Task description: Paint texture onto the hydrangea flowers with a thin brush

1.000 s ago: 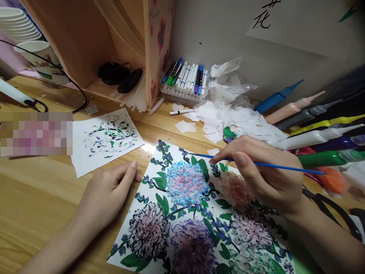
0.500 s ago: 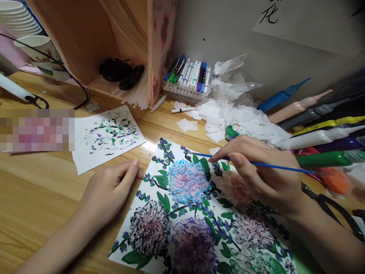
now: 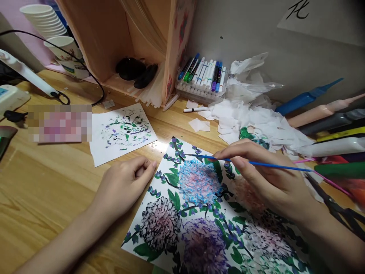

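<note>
A thin blue paintbrush (image 3: 205, 156) is pinched between the thumb and fingers of my right hand (image 3: 265, 182). Its fine tip meets a dark stem near the top of the painted sheet (image 3: 159, 258), just above the blue and pink flower (image 3: 199, 180). Several textured flowers, green leaves and small purple buds cover this paper. At the sheet's left edge rests my left hand (image 3: 124, 182), its fingers curled in with nothing visible in them. My right hand hides part of the peach flower (image 3: 248, 194).
Behind my left hand lies a paint-smeared paper (image 3: 122, 129), beside a pixelated patch. Marker pens (image 3: 203, 74), crumpled tissues (image 3: 265, 118) and a peach box (image 3: 145, 42) stand at the back. Paint bottles (image 3: 319, 110) and black scissors (image 3: 339, 209) are at right, paper cups (image 3: 64, 49) far left.
The view has turned left, so everything appears further right. Relative to the painting, the brush tip has moved a little left, towards the dark stem. My left hand keeps its place.
</note>
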### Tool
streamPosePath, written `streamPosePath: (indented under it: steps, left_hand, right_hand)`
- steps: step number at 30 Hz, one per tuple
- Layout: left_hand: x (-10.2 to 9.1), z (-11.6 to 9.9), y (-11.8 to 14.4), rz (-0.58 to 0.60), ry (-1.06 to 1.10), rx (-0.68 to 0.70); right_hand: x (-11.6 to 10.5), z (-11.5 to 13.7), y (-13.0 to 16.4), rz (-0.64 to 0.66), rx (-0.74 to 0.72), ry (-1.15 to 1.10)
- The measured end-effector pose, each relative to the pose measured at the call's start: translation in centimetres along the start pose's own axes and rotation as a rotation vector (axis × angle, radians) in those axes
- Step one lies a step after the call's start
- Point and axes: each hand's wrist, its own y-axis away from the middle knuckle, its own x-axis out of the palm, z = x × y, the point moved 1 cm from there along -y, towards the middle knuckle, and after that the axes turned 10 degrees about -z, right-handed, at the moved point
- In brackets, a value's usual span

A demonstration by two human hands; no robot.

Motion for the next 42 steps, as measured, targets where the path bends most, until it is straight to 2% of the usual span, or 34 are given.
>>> streamPosePath:
  steps: [5,22,27,32,37,42]
  left_hand:
    - [-0.03,-0.16,0.13,0.019,-0.005,0.002]
    - [-0.05,-0.09,0.15,0.026,-0.011,-0.001]
    - [0.1,-0.06,0.08,0.024,-0.011,-0.003]
    - [0.17,0.1,0.08,0.029,0.006,-0.012]
    - [0.18,0.16,0.05,0.023,0.006,-0.007]
    - [0.2,0.18,0.07,0.025,0.0,-0.004]
  right_hand:
    - [0.37,0.04,-0.09,0.013,-0.046,0.013]
    - [0.4,-0.04,-0.04,0.047,-0.064,0.008]
    - [0.27,-0.15,0.02,-0.002,-0.008,-0.033]
    - [0.35,-0.1,-0.15,0.04,-0.051,-0.001]
    - [0.12,-0.35,-0.04,-0.018,0.001,-0.037]
    - [0.38,-0.78,0.0,0.028,0.018,-0.03]
